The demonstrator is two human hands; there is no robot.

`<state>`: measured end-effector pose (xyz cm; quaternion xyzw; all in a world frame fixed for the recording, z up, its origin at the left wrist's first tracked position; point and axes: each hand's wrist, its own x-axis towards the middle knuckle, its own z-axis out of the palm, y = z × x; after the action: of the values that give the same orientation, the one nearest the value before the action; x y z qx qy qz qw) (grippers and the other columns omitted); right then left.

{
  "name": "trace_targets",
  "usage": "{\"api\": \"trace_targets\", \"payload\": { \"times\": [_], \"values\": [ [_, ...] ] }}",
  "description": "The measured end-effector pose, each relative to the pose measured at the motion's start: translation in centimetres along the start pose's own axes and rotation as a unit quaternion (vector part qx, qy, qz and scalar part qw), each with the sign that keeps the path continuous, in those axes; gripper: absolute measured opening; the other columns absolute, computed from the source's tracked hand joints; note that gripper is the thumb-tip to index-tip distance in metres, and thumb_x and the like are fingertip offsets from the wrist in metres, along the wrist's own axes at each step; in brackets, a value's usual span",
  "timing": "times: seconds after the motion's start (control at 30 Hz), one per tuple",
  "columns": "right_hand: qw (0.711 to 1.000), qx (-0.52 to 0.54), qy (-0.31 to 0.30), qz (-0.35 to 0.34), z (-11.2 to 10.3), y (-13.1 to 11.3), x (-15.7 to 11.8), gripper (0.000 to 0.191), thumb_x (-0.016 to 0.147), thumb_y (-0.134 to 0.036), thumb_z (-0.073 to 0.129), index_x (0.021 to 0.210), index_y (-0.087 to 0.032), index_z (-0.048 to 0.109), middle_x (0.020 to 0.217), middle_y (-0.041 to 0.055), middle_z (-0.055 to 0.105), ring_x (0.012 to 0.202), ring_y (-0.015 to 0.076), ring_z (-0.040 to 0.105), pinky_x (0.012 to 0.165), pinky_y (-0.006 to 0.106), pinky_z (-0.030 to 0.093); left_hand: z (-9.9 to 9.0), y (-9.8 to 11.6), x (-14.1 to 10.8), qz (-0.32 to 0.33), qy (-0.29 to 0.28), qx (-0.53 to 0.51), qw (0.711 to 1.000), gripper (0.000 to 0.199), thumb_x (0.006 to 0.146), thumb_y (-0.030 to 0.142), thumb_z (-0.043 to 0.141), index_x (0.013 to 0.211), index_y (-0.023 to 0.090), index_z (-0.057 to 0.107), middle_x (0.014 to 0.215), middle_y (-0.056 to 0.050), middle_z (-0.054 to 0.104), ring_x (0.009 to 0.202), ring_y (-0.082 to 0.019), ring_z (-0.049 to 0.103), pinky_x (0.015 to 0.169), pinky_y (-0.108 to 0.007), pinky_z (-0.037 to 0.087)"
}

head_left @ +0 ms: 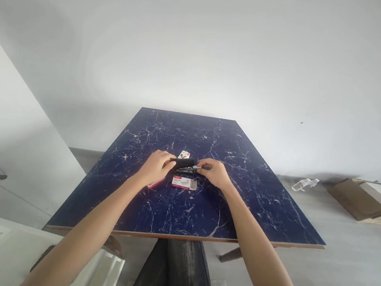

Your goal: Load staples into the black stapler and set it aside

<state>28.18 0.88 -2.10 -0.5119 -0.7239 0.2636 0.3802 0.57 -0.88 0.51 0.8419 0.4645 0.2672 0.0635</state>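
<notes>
My left hand [159,166] was closed around the end of a dark object [184,163] over the middle of a blue, white-veined table [179,218]. My right hand [215,171] pinched something small and pale [197,167] at the dark object's other end; I could not tell what it was. A red-and-white box [181,182] lay just nearer to me, and a white card-like piece [185,154] lay just beyond the dark object.

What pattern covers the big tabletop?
The dark blue tabletop has white, marble-like veins; the head view shows it best.
</notes>
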Motion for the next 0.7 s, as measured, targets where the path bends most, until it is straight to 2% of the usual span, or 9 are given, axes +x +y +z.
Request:
{"api": "trace_targets", "payload": {
  "times": [0.23, 0.43, 0.7],
  "values": [
    [0.999, -0.038, -0.019, 0.005, -0.54, -0.20, -0.05, 0.014, 0.075, -0.025, 0.075, 0.089, -0.027, 0.076, 0.101, -0.0015, 0.077, 0.098, 0.0215, 0.071, 0.095, 0.036, 0.052, 0.28, 0.03, 0.01, -0.004, -0.016, 0.006, 1.000, 0.036, 0.101, 0.040, 0.042, 0.123, 0.022, 0.064, 0.111, -0.008, 0.070, 0.104, -0.027, 0.057, 0.088, -0.042, 0.045],
    [0.999, 0.014, -0.033, 0.019, -0.35, 0.29, 0.13, 0.018, 0.075, -0.027, 0.075, 0.092, -0.023, 0.074, 0.102, 0.0016, 0.077, 0.096, 0.0207, 0.071, 0.093, 0.035, 0.053, 0.19, 0.01, -0.08, -0.007, -0.018, 0.002, 1.000, 0.037, 0.101, 0.041, 0.042, 0.125, 0.022, 0.063, 0.110, -0.009, 0.069, 0.103, -0.027, 0.058, 0.089, -0.042, 0.045],
    [0.999, -0.024, -0.041, 0.006, -0.11, -0.02, 0.00, 0.008, 0.076, -0.022, 0.073, 0.081, -0.026, 0.078, 0.102, -0.0004, 0.077, 0.096, 0.0204, 0.071, 0.097, 0.034, 0.052, 0.19, 0.07, -0.10, -0.005, -0.021, 0.006, 1.000, 0.036, 0.100, 0.041, 0.043, 0.124, 0.022, 0.063, 0.111, -0.008, 0.070, 0.101, -0.027, 0.058, 0.087, -0.042, 0.046]
  ]
}}
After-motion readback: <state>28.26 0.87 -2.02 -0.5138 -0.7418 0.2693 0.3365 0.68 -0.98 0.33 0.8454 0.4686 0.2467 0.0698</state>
